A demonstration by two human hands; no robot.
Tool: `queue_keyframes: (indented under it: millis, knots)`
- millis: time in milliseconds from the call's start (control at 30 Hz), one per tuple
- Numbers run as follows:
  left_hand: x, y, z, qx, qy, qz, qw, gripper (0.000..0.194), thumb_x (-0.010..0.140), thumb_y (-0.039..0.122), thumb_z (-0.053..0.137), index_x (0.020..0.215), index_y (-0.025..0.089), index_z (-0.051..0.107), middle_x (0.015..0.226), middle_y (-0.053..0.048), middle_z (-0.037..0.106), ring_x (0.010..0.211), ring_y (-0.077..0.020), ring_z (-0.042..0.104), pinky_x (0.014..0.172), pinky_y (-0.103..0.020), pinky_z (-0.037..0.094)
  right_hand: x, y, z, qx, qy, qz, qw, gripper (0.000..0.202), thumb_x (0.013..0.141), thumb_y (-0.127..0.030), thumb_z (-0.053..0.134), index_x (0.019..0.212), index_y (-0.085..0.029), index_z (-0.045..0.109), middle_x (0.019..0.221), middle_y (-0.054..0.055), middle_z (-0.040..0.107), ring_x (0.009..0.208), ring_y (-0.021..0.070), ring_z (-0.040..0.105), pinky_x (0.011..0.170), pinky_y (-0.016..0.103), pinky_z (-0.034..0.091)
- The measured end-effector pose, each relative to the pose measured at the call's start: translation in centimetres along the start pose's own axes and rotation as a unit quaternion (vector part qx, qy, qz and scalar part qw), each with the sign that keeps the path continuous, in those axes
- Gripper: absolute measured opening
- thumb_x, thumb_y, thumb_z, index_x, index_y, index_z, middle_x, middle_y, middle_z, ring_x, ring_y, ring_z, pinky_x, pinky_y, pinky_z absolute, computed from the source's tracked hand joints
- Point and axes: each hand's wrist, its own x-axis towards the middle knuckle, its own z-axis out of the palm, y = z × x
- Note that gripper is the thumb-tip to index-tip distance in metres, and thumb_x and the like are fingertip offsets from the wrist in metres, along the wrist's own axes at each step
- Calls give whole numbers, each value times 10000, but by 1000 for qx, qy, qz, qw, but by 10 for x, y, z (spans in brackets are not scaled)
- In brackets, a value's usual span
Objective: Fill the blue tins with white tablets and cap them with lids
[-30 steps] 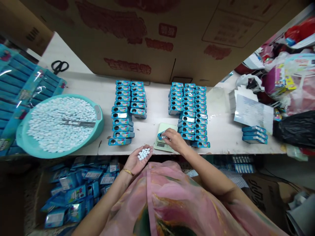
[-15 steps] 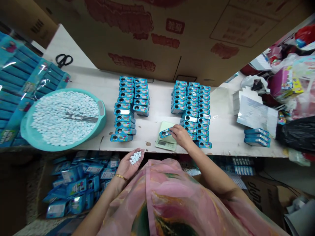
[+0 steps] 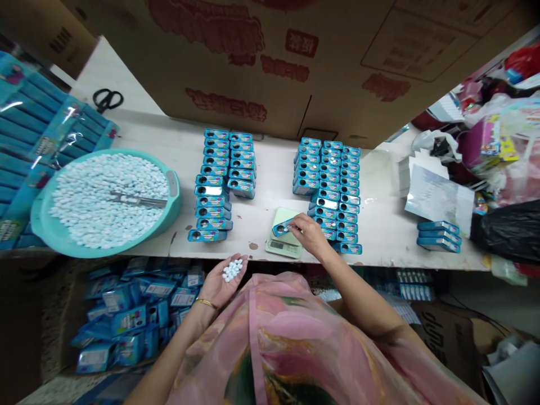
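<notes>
My left hand is cupped palm up at the table's front edge, with a small heap of white pillow-shaped candies in the palm. Over a pale green scale, the fingers of my right hand are pinched together, and a few white pieces show at their tips. Just below those fingertips a blue tin with a round dark opening is on the scale; the fingers hide its right end. Whether they also touch the tin, I cannot tell. To the left, a turquoise basin holds many such candies and metal tongs.
Rows of blue tins stand left of the scale, more tins to its right. A big cardboard box walls off the back. Black scissors lie at the back left. Below the table, a box holds blue packs.
My right hand has shifted slightly left, its fingertips nearer the opening of the tin on the scale. My left hand stays in place with the candies. The view has shifted a little.
</notes>
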Motion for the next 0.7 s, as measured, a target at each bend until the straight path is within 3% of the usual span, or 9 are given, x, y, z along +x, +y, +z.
queue_keyframes:
  millis: [300,467,600,700]
  knots:
    - [3,-5,5,-1,-7,-13,1000,175,764,89,424,806,58,591,803,-149,637,815,-202,610,655,-289,537,5,-2,14,39,-14,10,999,147,760,-174,532,887,-167,606,835,52,579,811,137,535,749,255,435]
    - [3,-5,5,2,-2,-11,1000,187,768,92,414,815,61,592,805,-150,637,807,-202,612,645,-290,539,4,-2,8,69,7,9,998,169,780,-168,504,921,-179,596,854,47,603,838,135,544,773,264,433]
    - [4,-3,1,1,-2,-6,1000,185,771,92,412,821,60,586,815,-149,636,814,-198,610,658,-289,536,0,2,0,56,40,8,998,157,793,-169,485,903,-180,595,832,43,598,832,137,538,767,265,431]
    - [5,-2,-1,2,-1,-6,1000,180,771,90,413,817,57,584,815,-152,635,809,-195,611,669,-290,534,-1,8,3,2,27,23,999,170,793,-165,481,921,-174,591,868,55,587,852,151,525,781,278,423]
